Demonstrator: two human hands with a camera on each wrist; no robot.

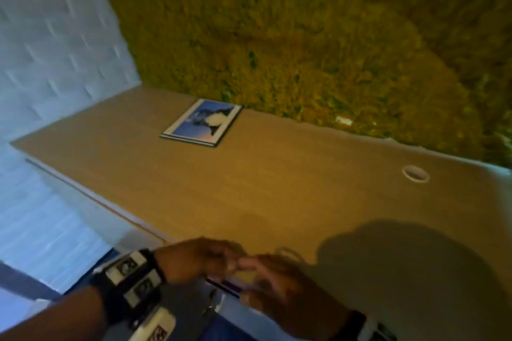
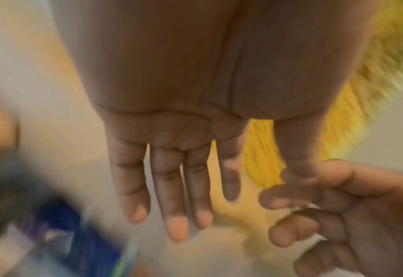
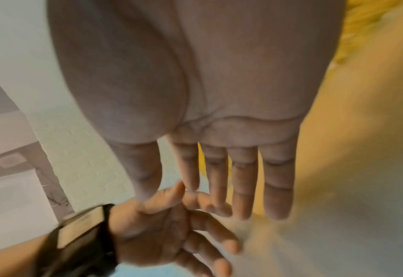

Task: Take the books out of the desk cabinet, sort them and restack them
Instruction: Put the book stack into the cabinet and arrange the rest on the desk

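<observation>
A book with a blue and white cover (image 1: 201,123) lies flat at the back of the wooden desk (image 1: 277,196), near the wall. My left hand (image 1: 205,260) and right hand (image 1: 279,282) hover close together over the desk's front edge, fingertips almost touching. The left wrist view shows the left hand (image 2: 171,196) with straight fingers and nothing in it. My right hand (image 3: 231,178) is likewise flat and empty in its wrist view. Below the hands a thin dark blue edge (image 1: 224,286), perhaps a book, shows blurred; neither hand holds it.
A mossy yellow-green wall (image 1: 304,36) backs the desk and a white brick wall (image 1: 55,50) stands at its left. A round cable hole (image 1: 415,173) sits at the desk's right rear. Blurred blue things (image 2: 77,243) lie below the desk edge.
</observation>
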